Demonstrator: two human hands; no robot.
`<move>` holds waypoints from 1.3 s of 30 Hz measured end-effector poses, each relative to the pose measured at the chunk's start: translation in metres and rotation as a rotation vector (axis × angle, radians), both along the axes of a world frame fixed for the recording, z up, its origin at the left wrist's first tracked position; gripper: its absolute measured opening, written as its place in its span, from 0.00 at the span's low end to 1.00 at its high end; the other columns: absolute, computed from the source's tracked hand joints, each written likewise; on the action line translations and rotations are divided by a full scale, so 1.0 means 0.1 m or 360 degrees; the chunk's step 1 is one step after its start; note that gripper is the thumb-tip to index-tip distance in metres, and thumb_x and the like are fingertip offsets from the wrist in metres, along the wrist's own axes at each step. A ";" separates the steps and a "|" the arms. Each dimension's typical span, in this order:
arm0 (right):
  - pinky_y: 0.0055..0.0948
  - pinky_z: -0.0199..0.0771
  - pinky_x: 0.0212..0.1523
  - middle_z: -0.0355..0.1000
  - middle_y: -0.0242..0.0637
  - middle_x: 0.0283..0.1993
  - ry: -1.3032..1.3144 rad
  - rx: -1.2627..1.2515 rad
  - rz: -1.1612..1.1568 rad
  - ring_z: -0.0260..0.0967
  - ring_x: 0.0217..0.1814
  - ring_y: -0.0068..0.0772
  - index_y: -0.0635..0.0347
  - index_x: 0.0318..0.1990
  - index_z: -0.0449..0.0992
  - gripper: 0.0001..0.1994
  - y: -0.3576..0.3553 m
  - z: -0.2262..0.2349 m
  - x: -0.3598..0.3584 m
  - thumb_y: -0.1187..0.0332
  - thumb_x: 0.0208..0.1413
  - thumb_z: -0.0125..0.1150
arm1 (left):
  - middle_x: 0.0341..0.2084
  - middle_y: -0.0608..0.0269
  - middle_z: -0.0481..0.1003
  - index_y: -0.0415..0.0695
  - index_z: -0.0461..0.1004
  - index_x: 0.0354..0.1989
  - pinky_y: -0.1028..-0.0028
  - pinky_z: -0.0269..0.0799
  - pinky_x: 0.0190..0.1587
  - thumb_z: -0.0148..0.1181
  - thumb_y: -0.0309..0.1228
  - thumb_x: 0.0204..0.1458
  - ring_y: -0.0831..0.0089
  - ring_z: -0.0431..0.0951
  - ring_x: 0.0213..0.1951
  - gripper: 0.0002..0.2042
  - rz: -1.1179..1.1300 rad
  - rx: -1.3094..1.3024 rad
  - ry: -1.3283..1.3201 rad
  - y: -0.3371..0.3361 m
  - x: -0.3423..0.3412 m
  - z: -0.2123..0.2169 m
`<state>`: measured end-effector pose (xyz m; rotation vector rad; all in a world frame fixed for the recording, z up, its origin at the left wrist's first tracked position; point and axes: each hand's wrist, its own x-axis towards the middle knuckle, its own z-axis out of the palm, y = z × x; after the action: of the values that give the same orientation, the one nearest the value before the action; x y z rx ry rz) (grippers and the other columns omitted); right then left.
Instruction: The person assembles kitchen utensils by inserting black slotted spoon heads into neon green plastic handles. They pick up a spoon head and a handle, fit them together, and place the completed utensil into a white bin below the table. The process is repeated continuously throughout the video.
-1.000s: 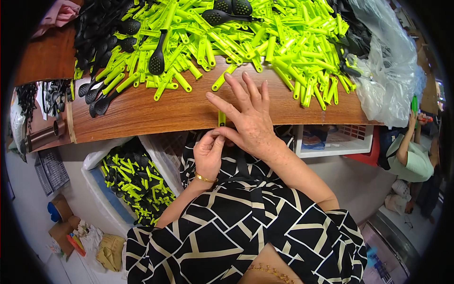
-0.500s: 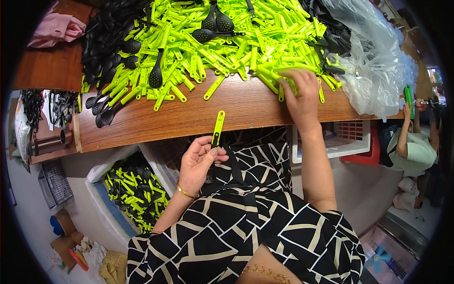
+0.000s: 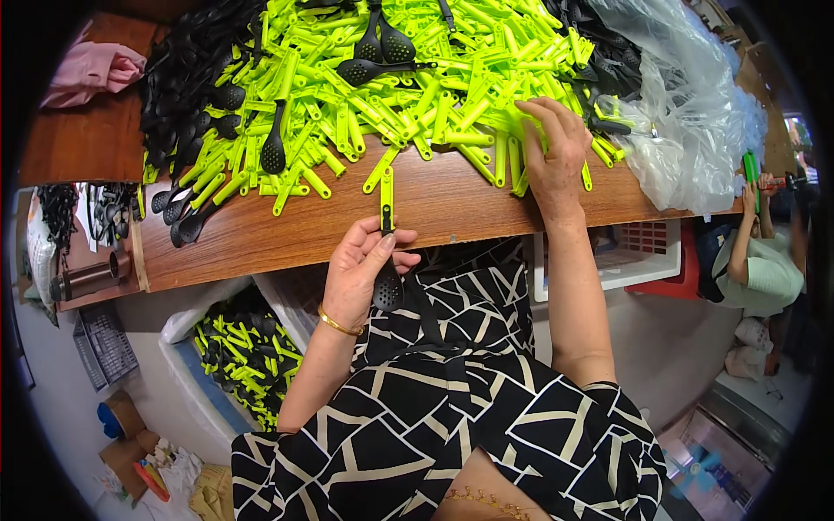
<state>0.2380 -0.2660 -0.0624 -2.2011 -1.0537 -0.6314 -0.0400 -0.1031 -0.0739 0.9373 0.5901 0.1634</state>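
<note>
My left hand is closed around the neck of a perforated spoon, just in front of the table edge. Its lime-green handle points away from me, and its black holed head hangs below my fingers. My right hand is at the near right edge of a big heap of lime-green handles. Its thumb and fingers are apart, and I see nothing held between them; some fingertips are partly hidden. Several black perforated spoons with green handles lie on and beside the heap, one black spoon at its left front.
The brown wooden table carries black spoon heads at left and clear plastic sheeting at right. Below left stands a lined box of green-and-black spoons. A white crate sits under the table. Another person is far right.
My left hand has raised the perforated spoon slightly away from me, so its black head now shows. My right hand has shifted a little, its fingers spreading wider beside the green handles.
</note>
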 end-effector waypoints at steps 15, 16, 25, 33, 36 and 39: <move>0.34 0.68 0.58 0.79 0.29 0.47 0.0180 0.0100 0.0377 0.75 0.52 0.33 0.51 0.40 0.81 0.07 0.38 0.30 0.11 0.72 0.56 0.73 | 0.53 0.48 0.81 0.37 0.70 0.61 0.77 0.78 0.40 0.57 0.28 0.69 0.78 0.80 0.33 0.16 -0.0059 0.0151 -0.0022 0.05 0.21 0.21; 0.31 0.70 0.56 0.78 0.30 0.46 0.0754 0.0435 0.0467 0.76 0.50 0.30 0.53 0.43 0.80 0.08 0.38 0.32 0.00 0.72 0.58 0.72 | 0.53 0.48 0.81 0.37 0.70 0.61 0.77 0.77 0.40 0.57 0.29 0.69 0.78 0.80 0.33 0.15 -0.0066 0.0149 -0.0014 0.06 0.21 0.19; 0.19 0.77 0.49 0.75 0.30 0.43 0.2199 0.1115 0.0779 0.74 0.45 0.18 0.61 0.63 0.72 0.22 0.51 0.24 -0.76 0.77 0.63 0.68 | 0.51 0.51 0.83 0.39 0.71 0.58 0.77 0.75 0.41 0.57 0.31 0.70 0.79 0.81 0.34 0.13 -0.0107 0.0219 -0.0079 0.02 0.32 0.30; 0.22 0.76 0.45 0.76 0.30 0.43 0.1745 0.0751 0.0766 0.74 0.43 0.18 0.60 0.60 0.76 0.18 0.43 0.20 -0.65 0.77 0.63 0.66 | 0.51 0.50 0.83 0.38 0.72 0.58 0.77 0.77 0.40 0.57 0.30 0.70 0.77 0.82 0.34 0.13 0.0095 0.0239 -0.0077 0.06 0.25 0.17; 0.32 0.77 0.48 0.78 0.38 0.45 0.0742 0.0098 0.0323 0.77 0.44 0.37 0.55 0.58 0.80 0.19 0.31 0.38 -0.20 0.79 0.58 0.66 | 0.52 0.48 0.82 0.38 0.71 0.59 0.77 0.79 0.40 0.57 0.29 0.70 0.76 0.83 0.35 0.14 0.0199 0.0121 -0.0088 0.16 0.23 0.11; 0.44 0.69 0.59 0.78 0.35 0.53 0.0019 0.0075 0.0124 0.71 0.59 0.41 0.50 0.55 0.82 0.20 0.29 0.37 0.11 0.78 0.54 0.68 | 0.53 0.46 0.81 0.39 0.70 0.61 0.77 0.80 0.40 0.57 0.28 0.69 0.75 0.84 0.35 0.14 0.0213 0.0115 -0.0110 0.16 0.28 0.13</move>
<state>0.2491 -0.2367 -0.0250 -2.1103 -1.1013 -0.6017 -0.0123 -0.0871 -0.0608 0.9585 0.5863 0.3374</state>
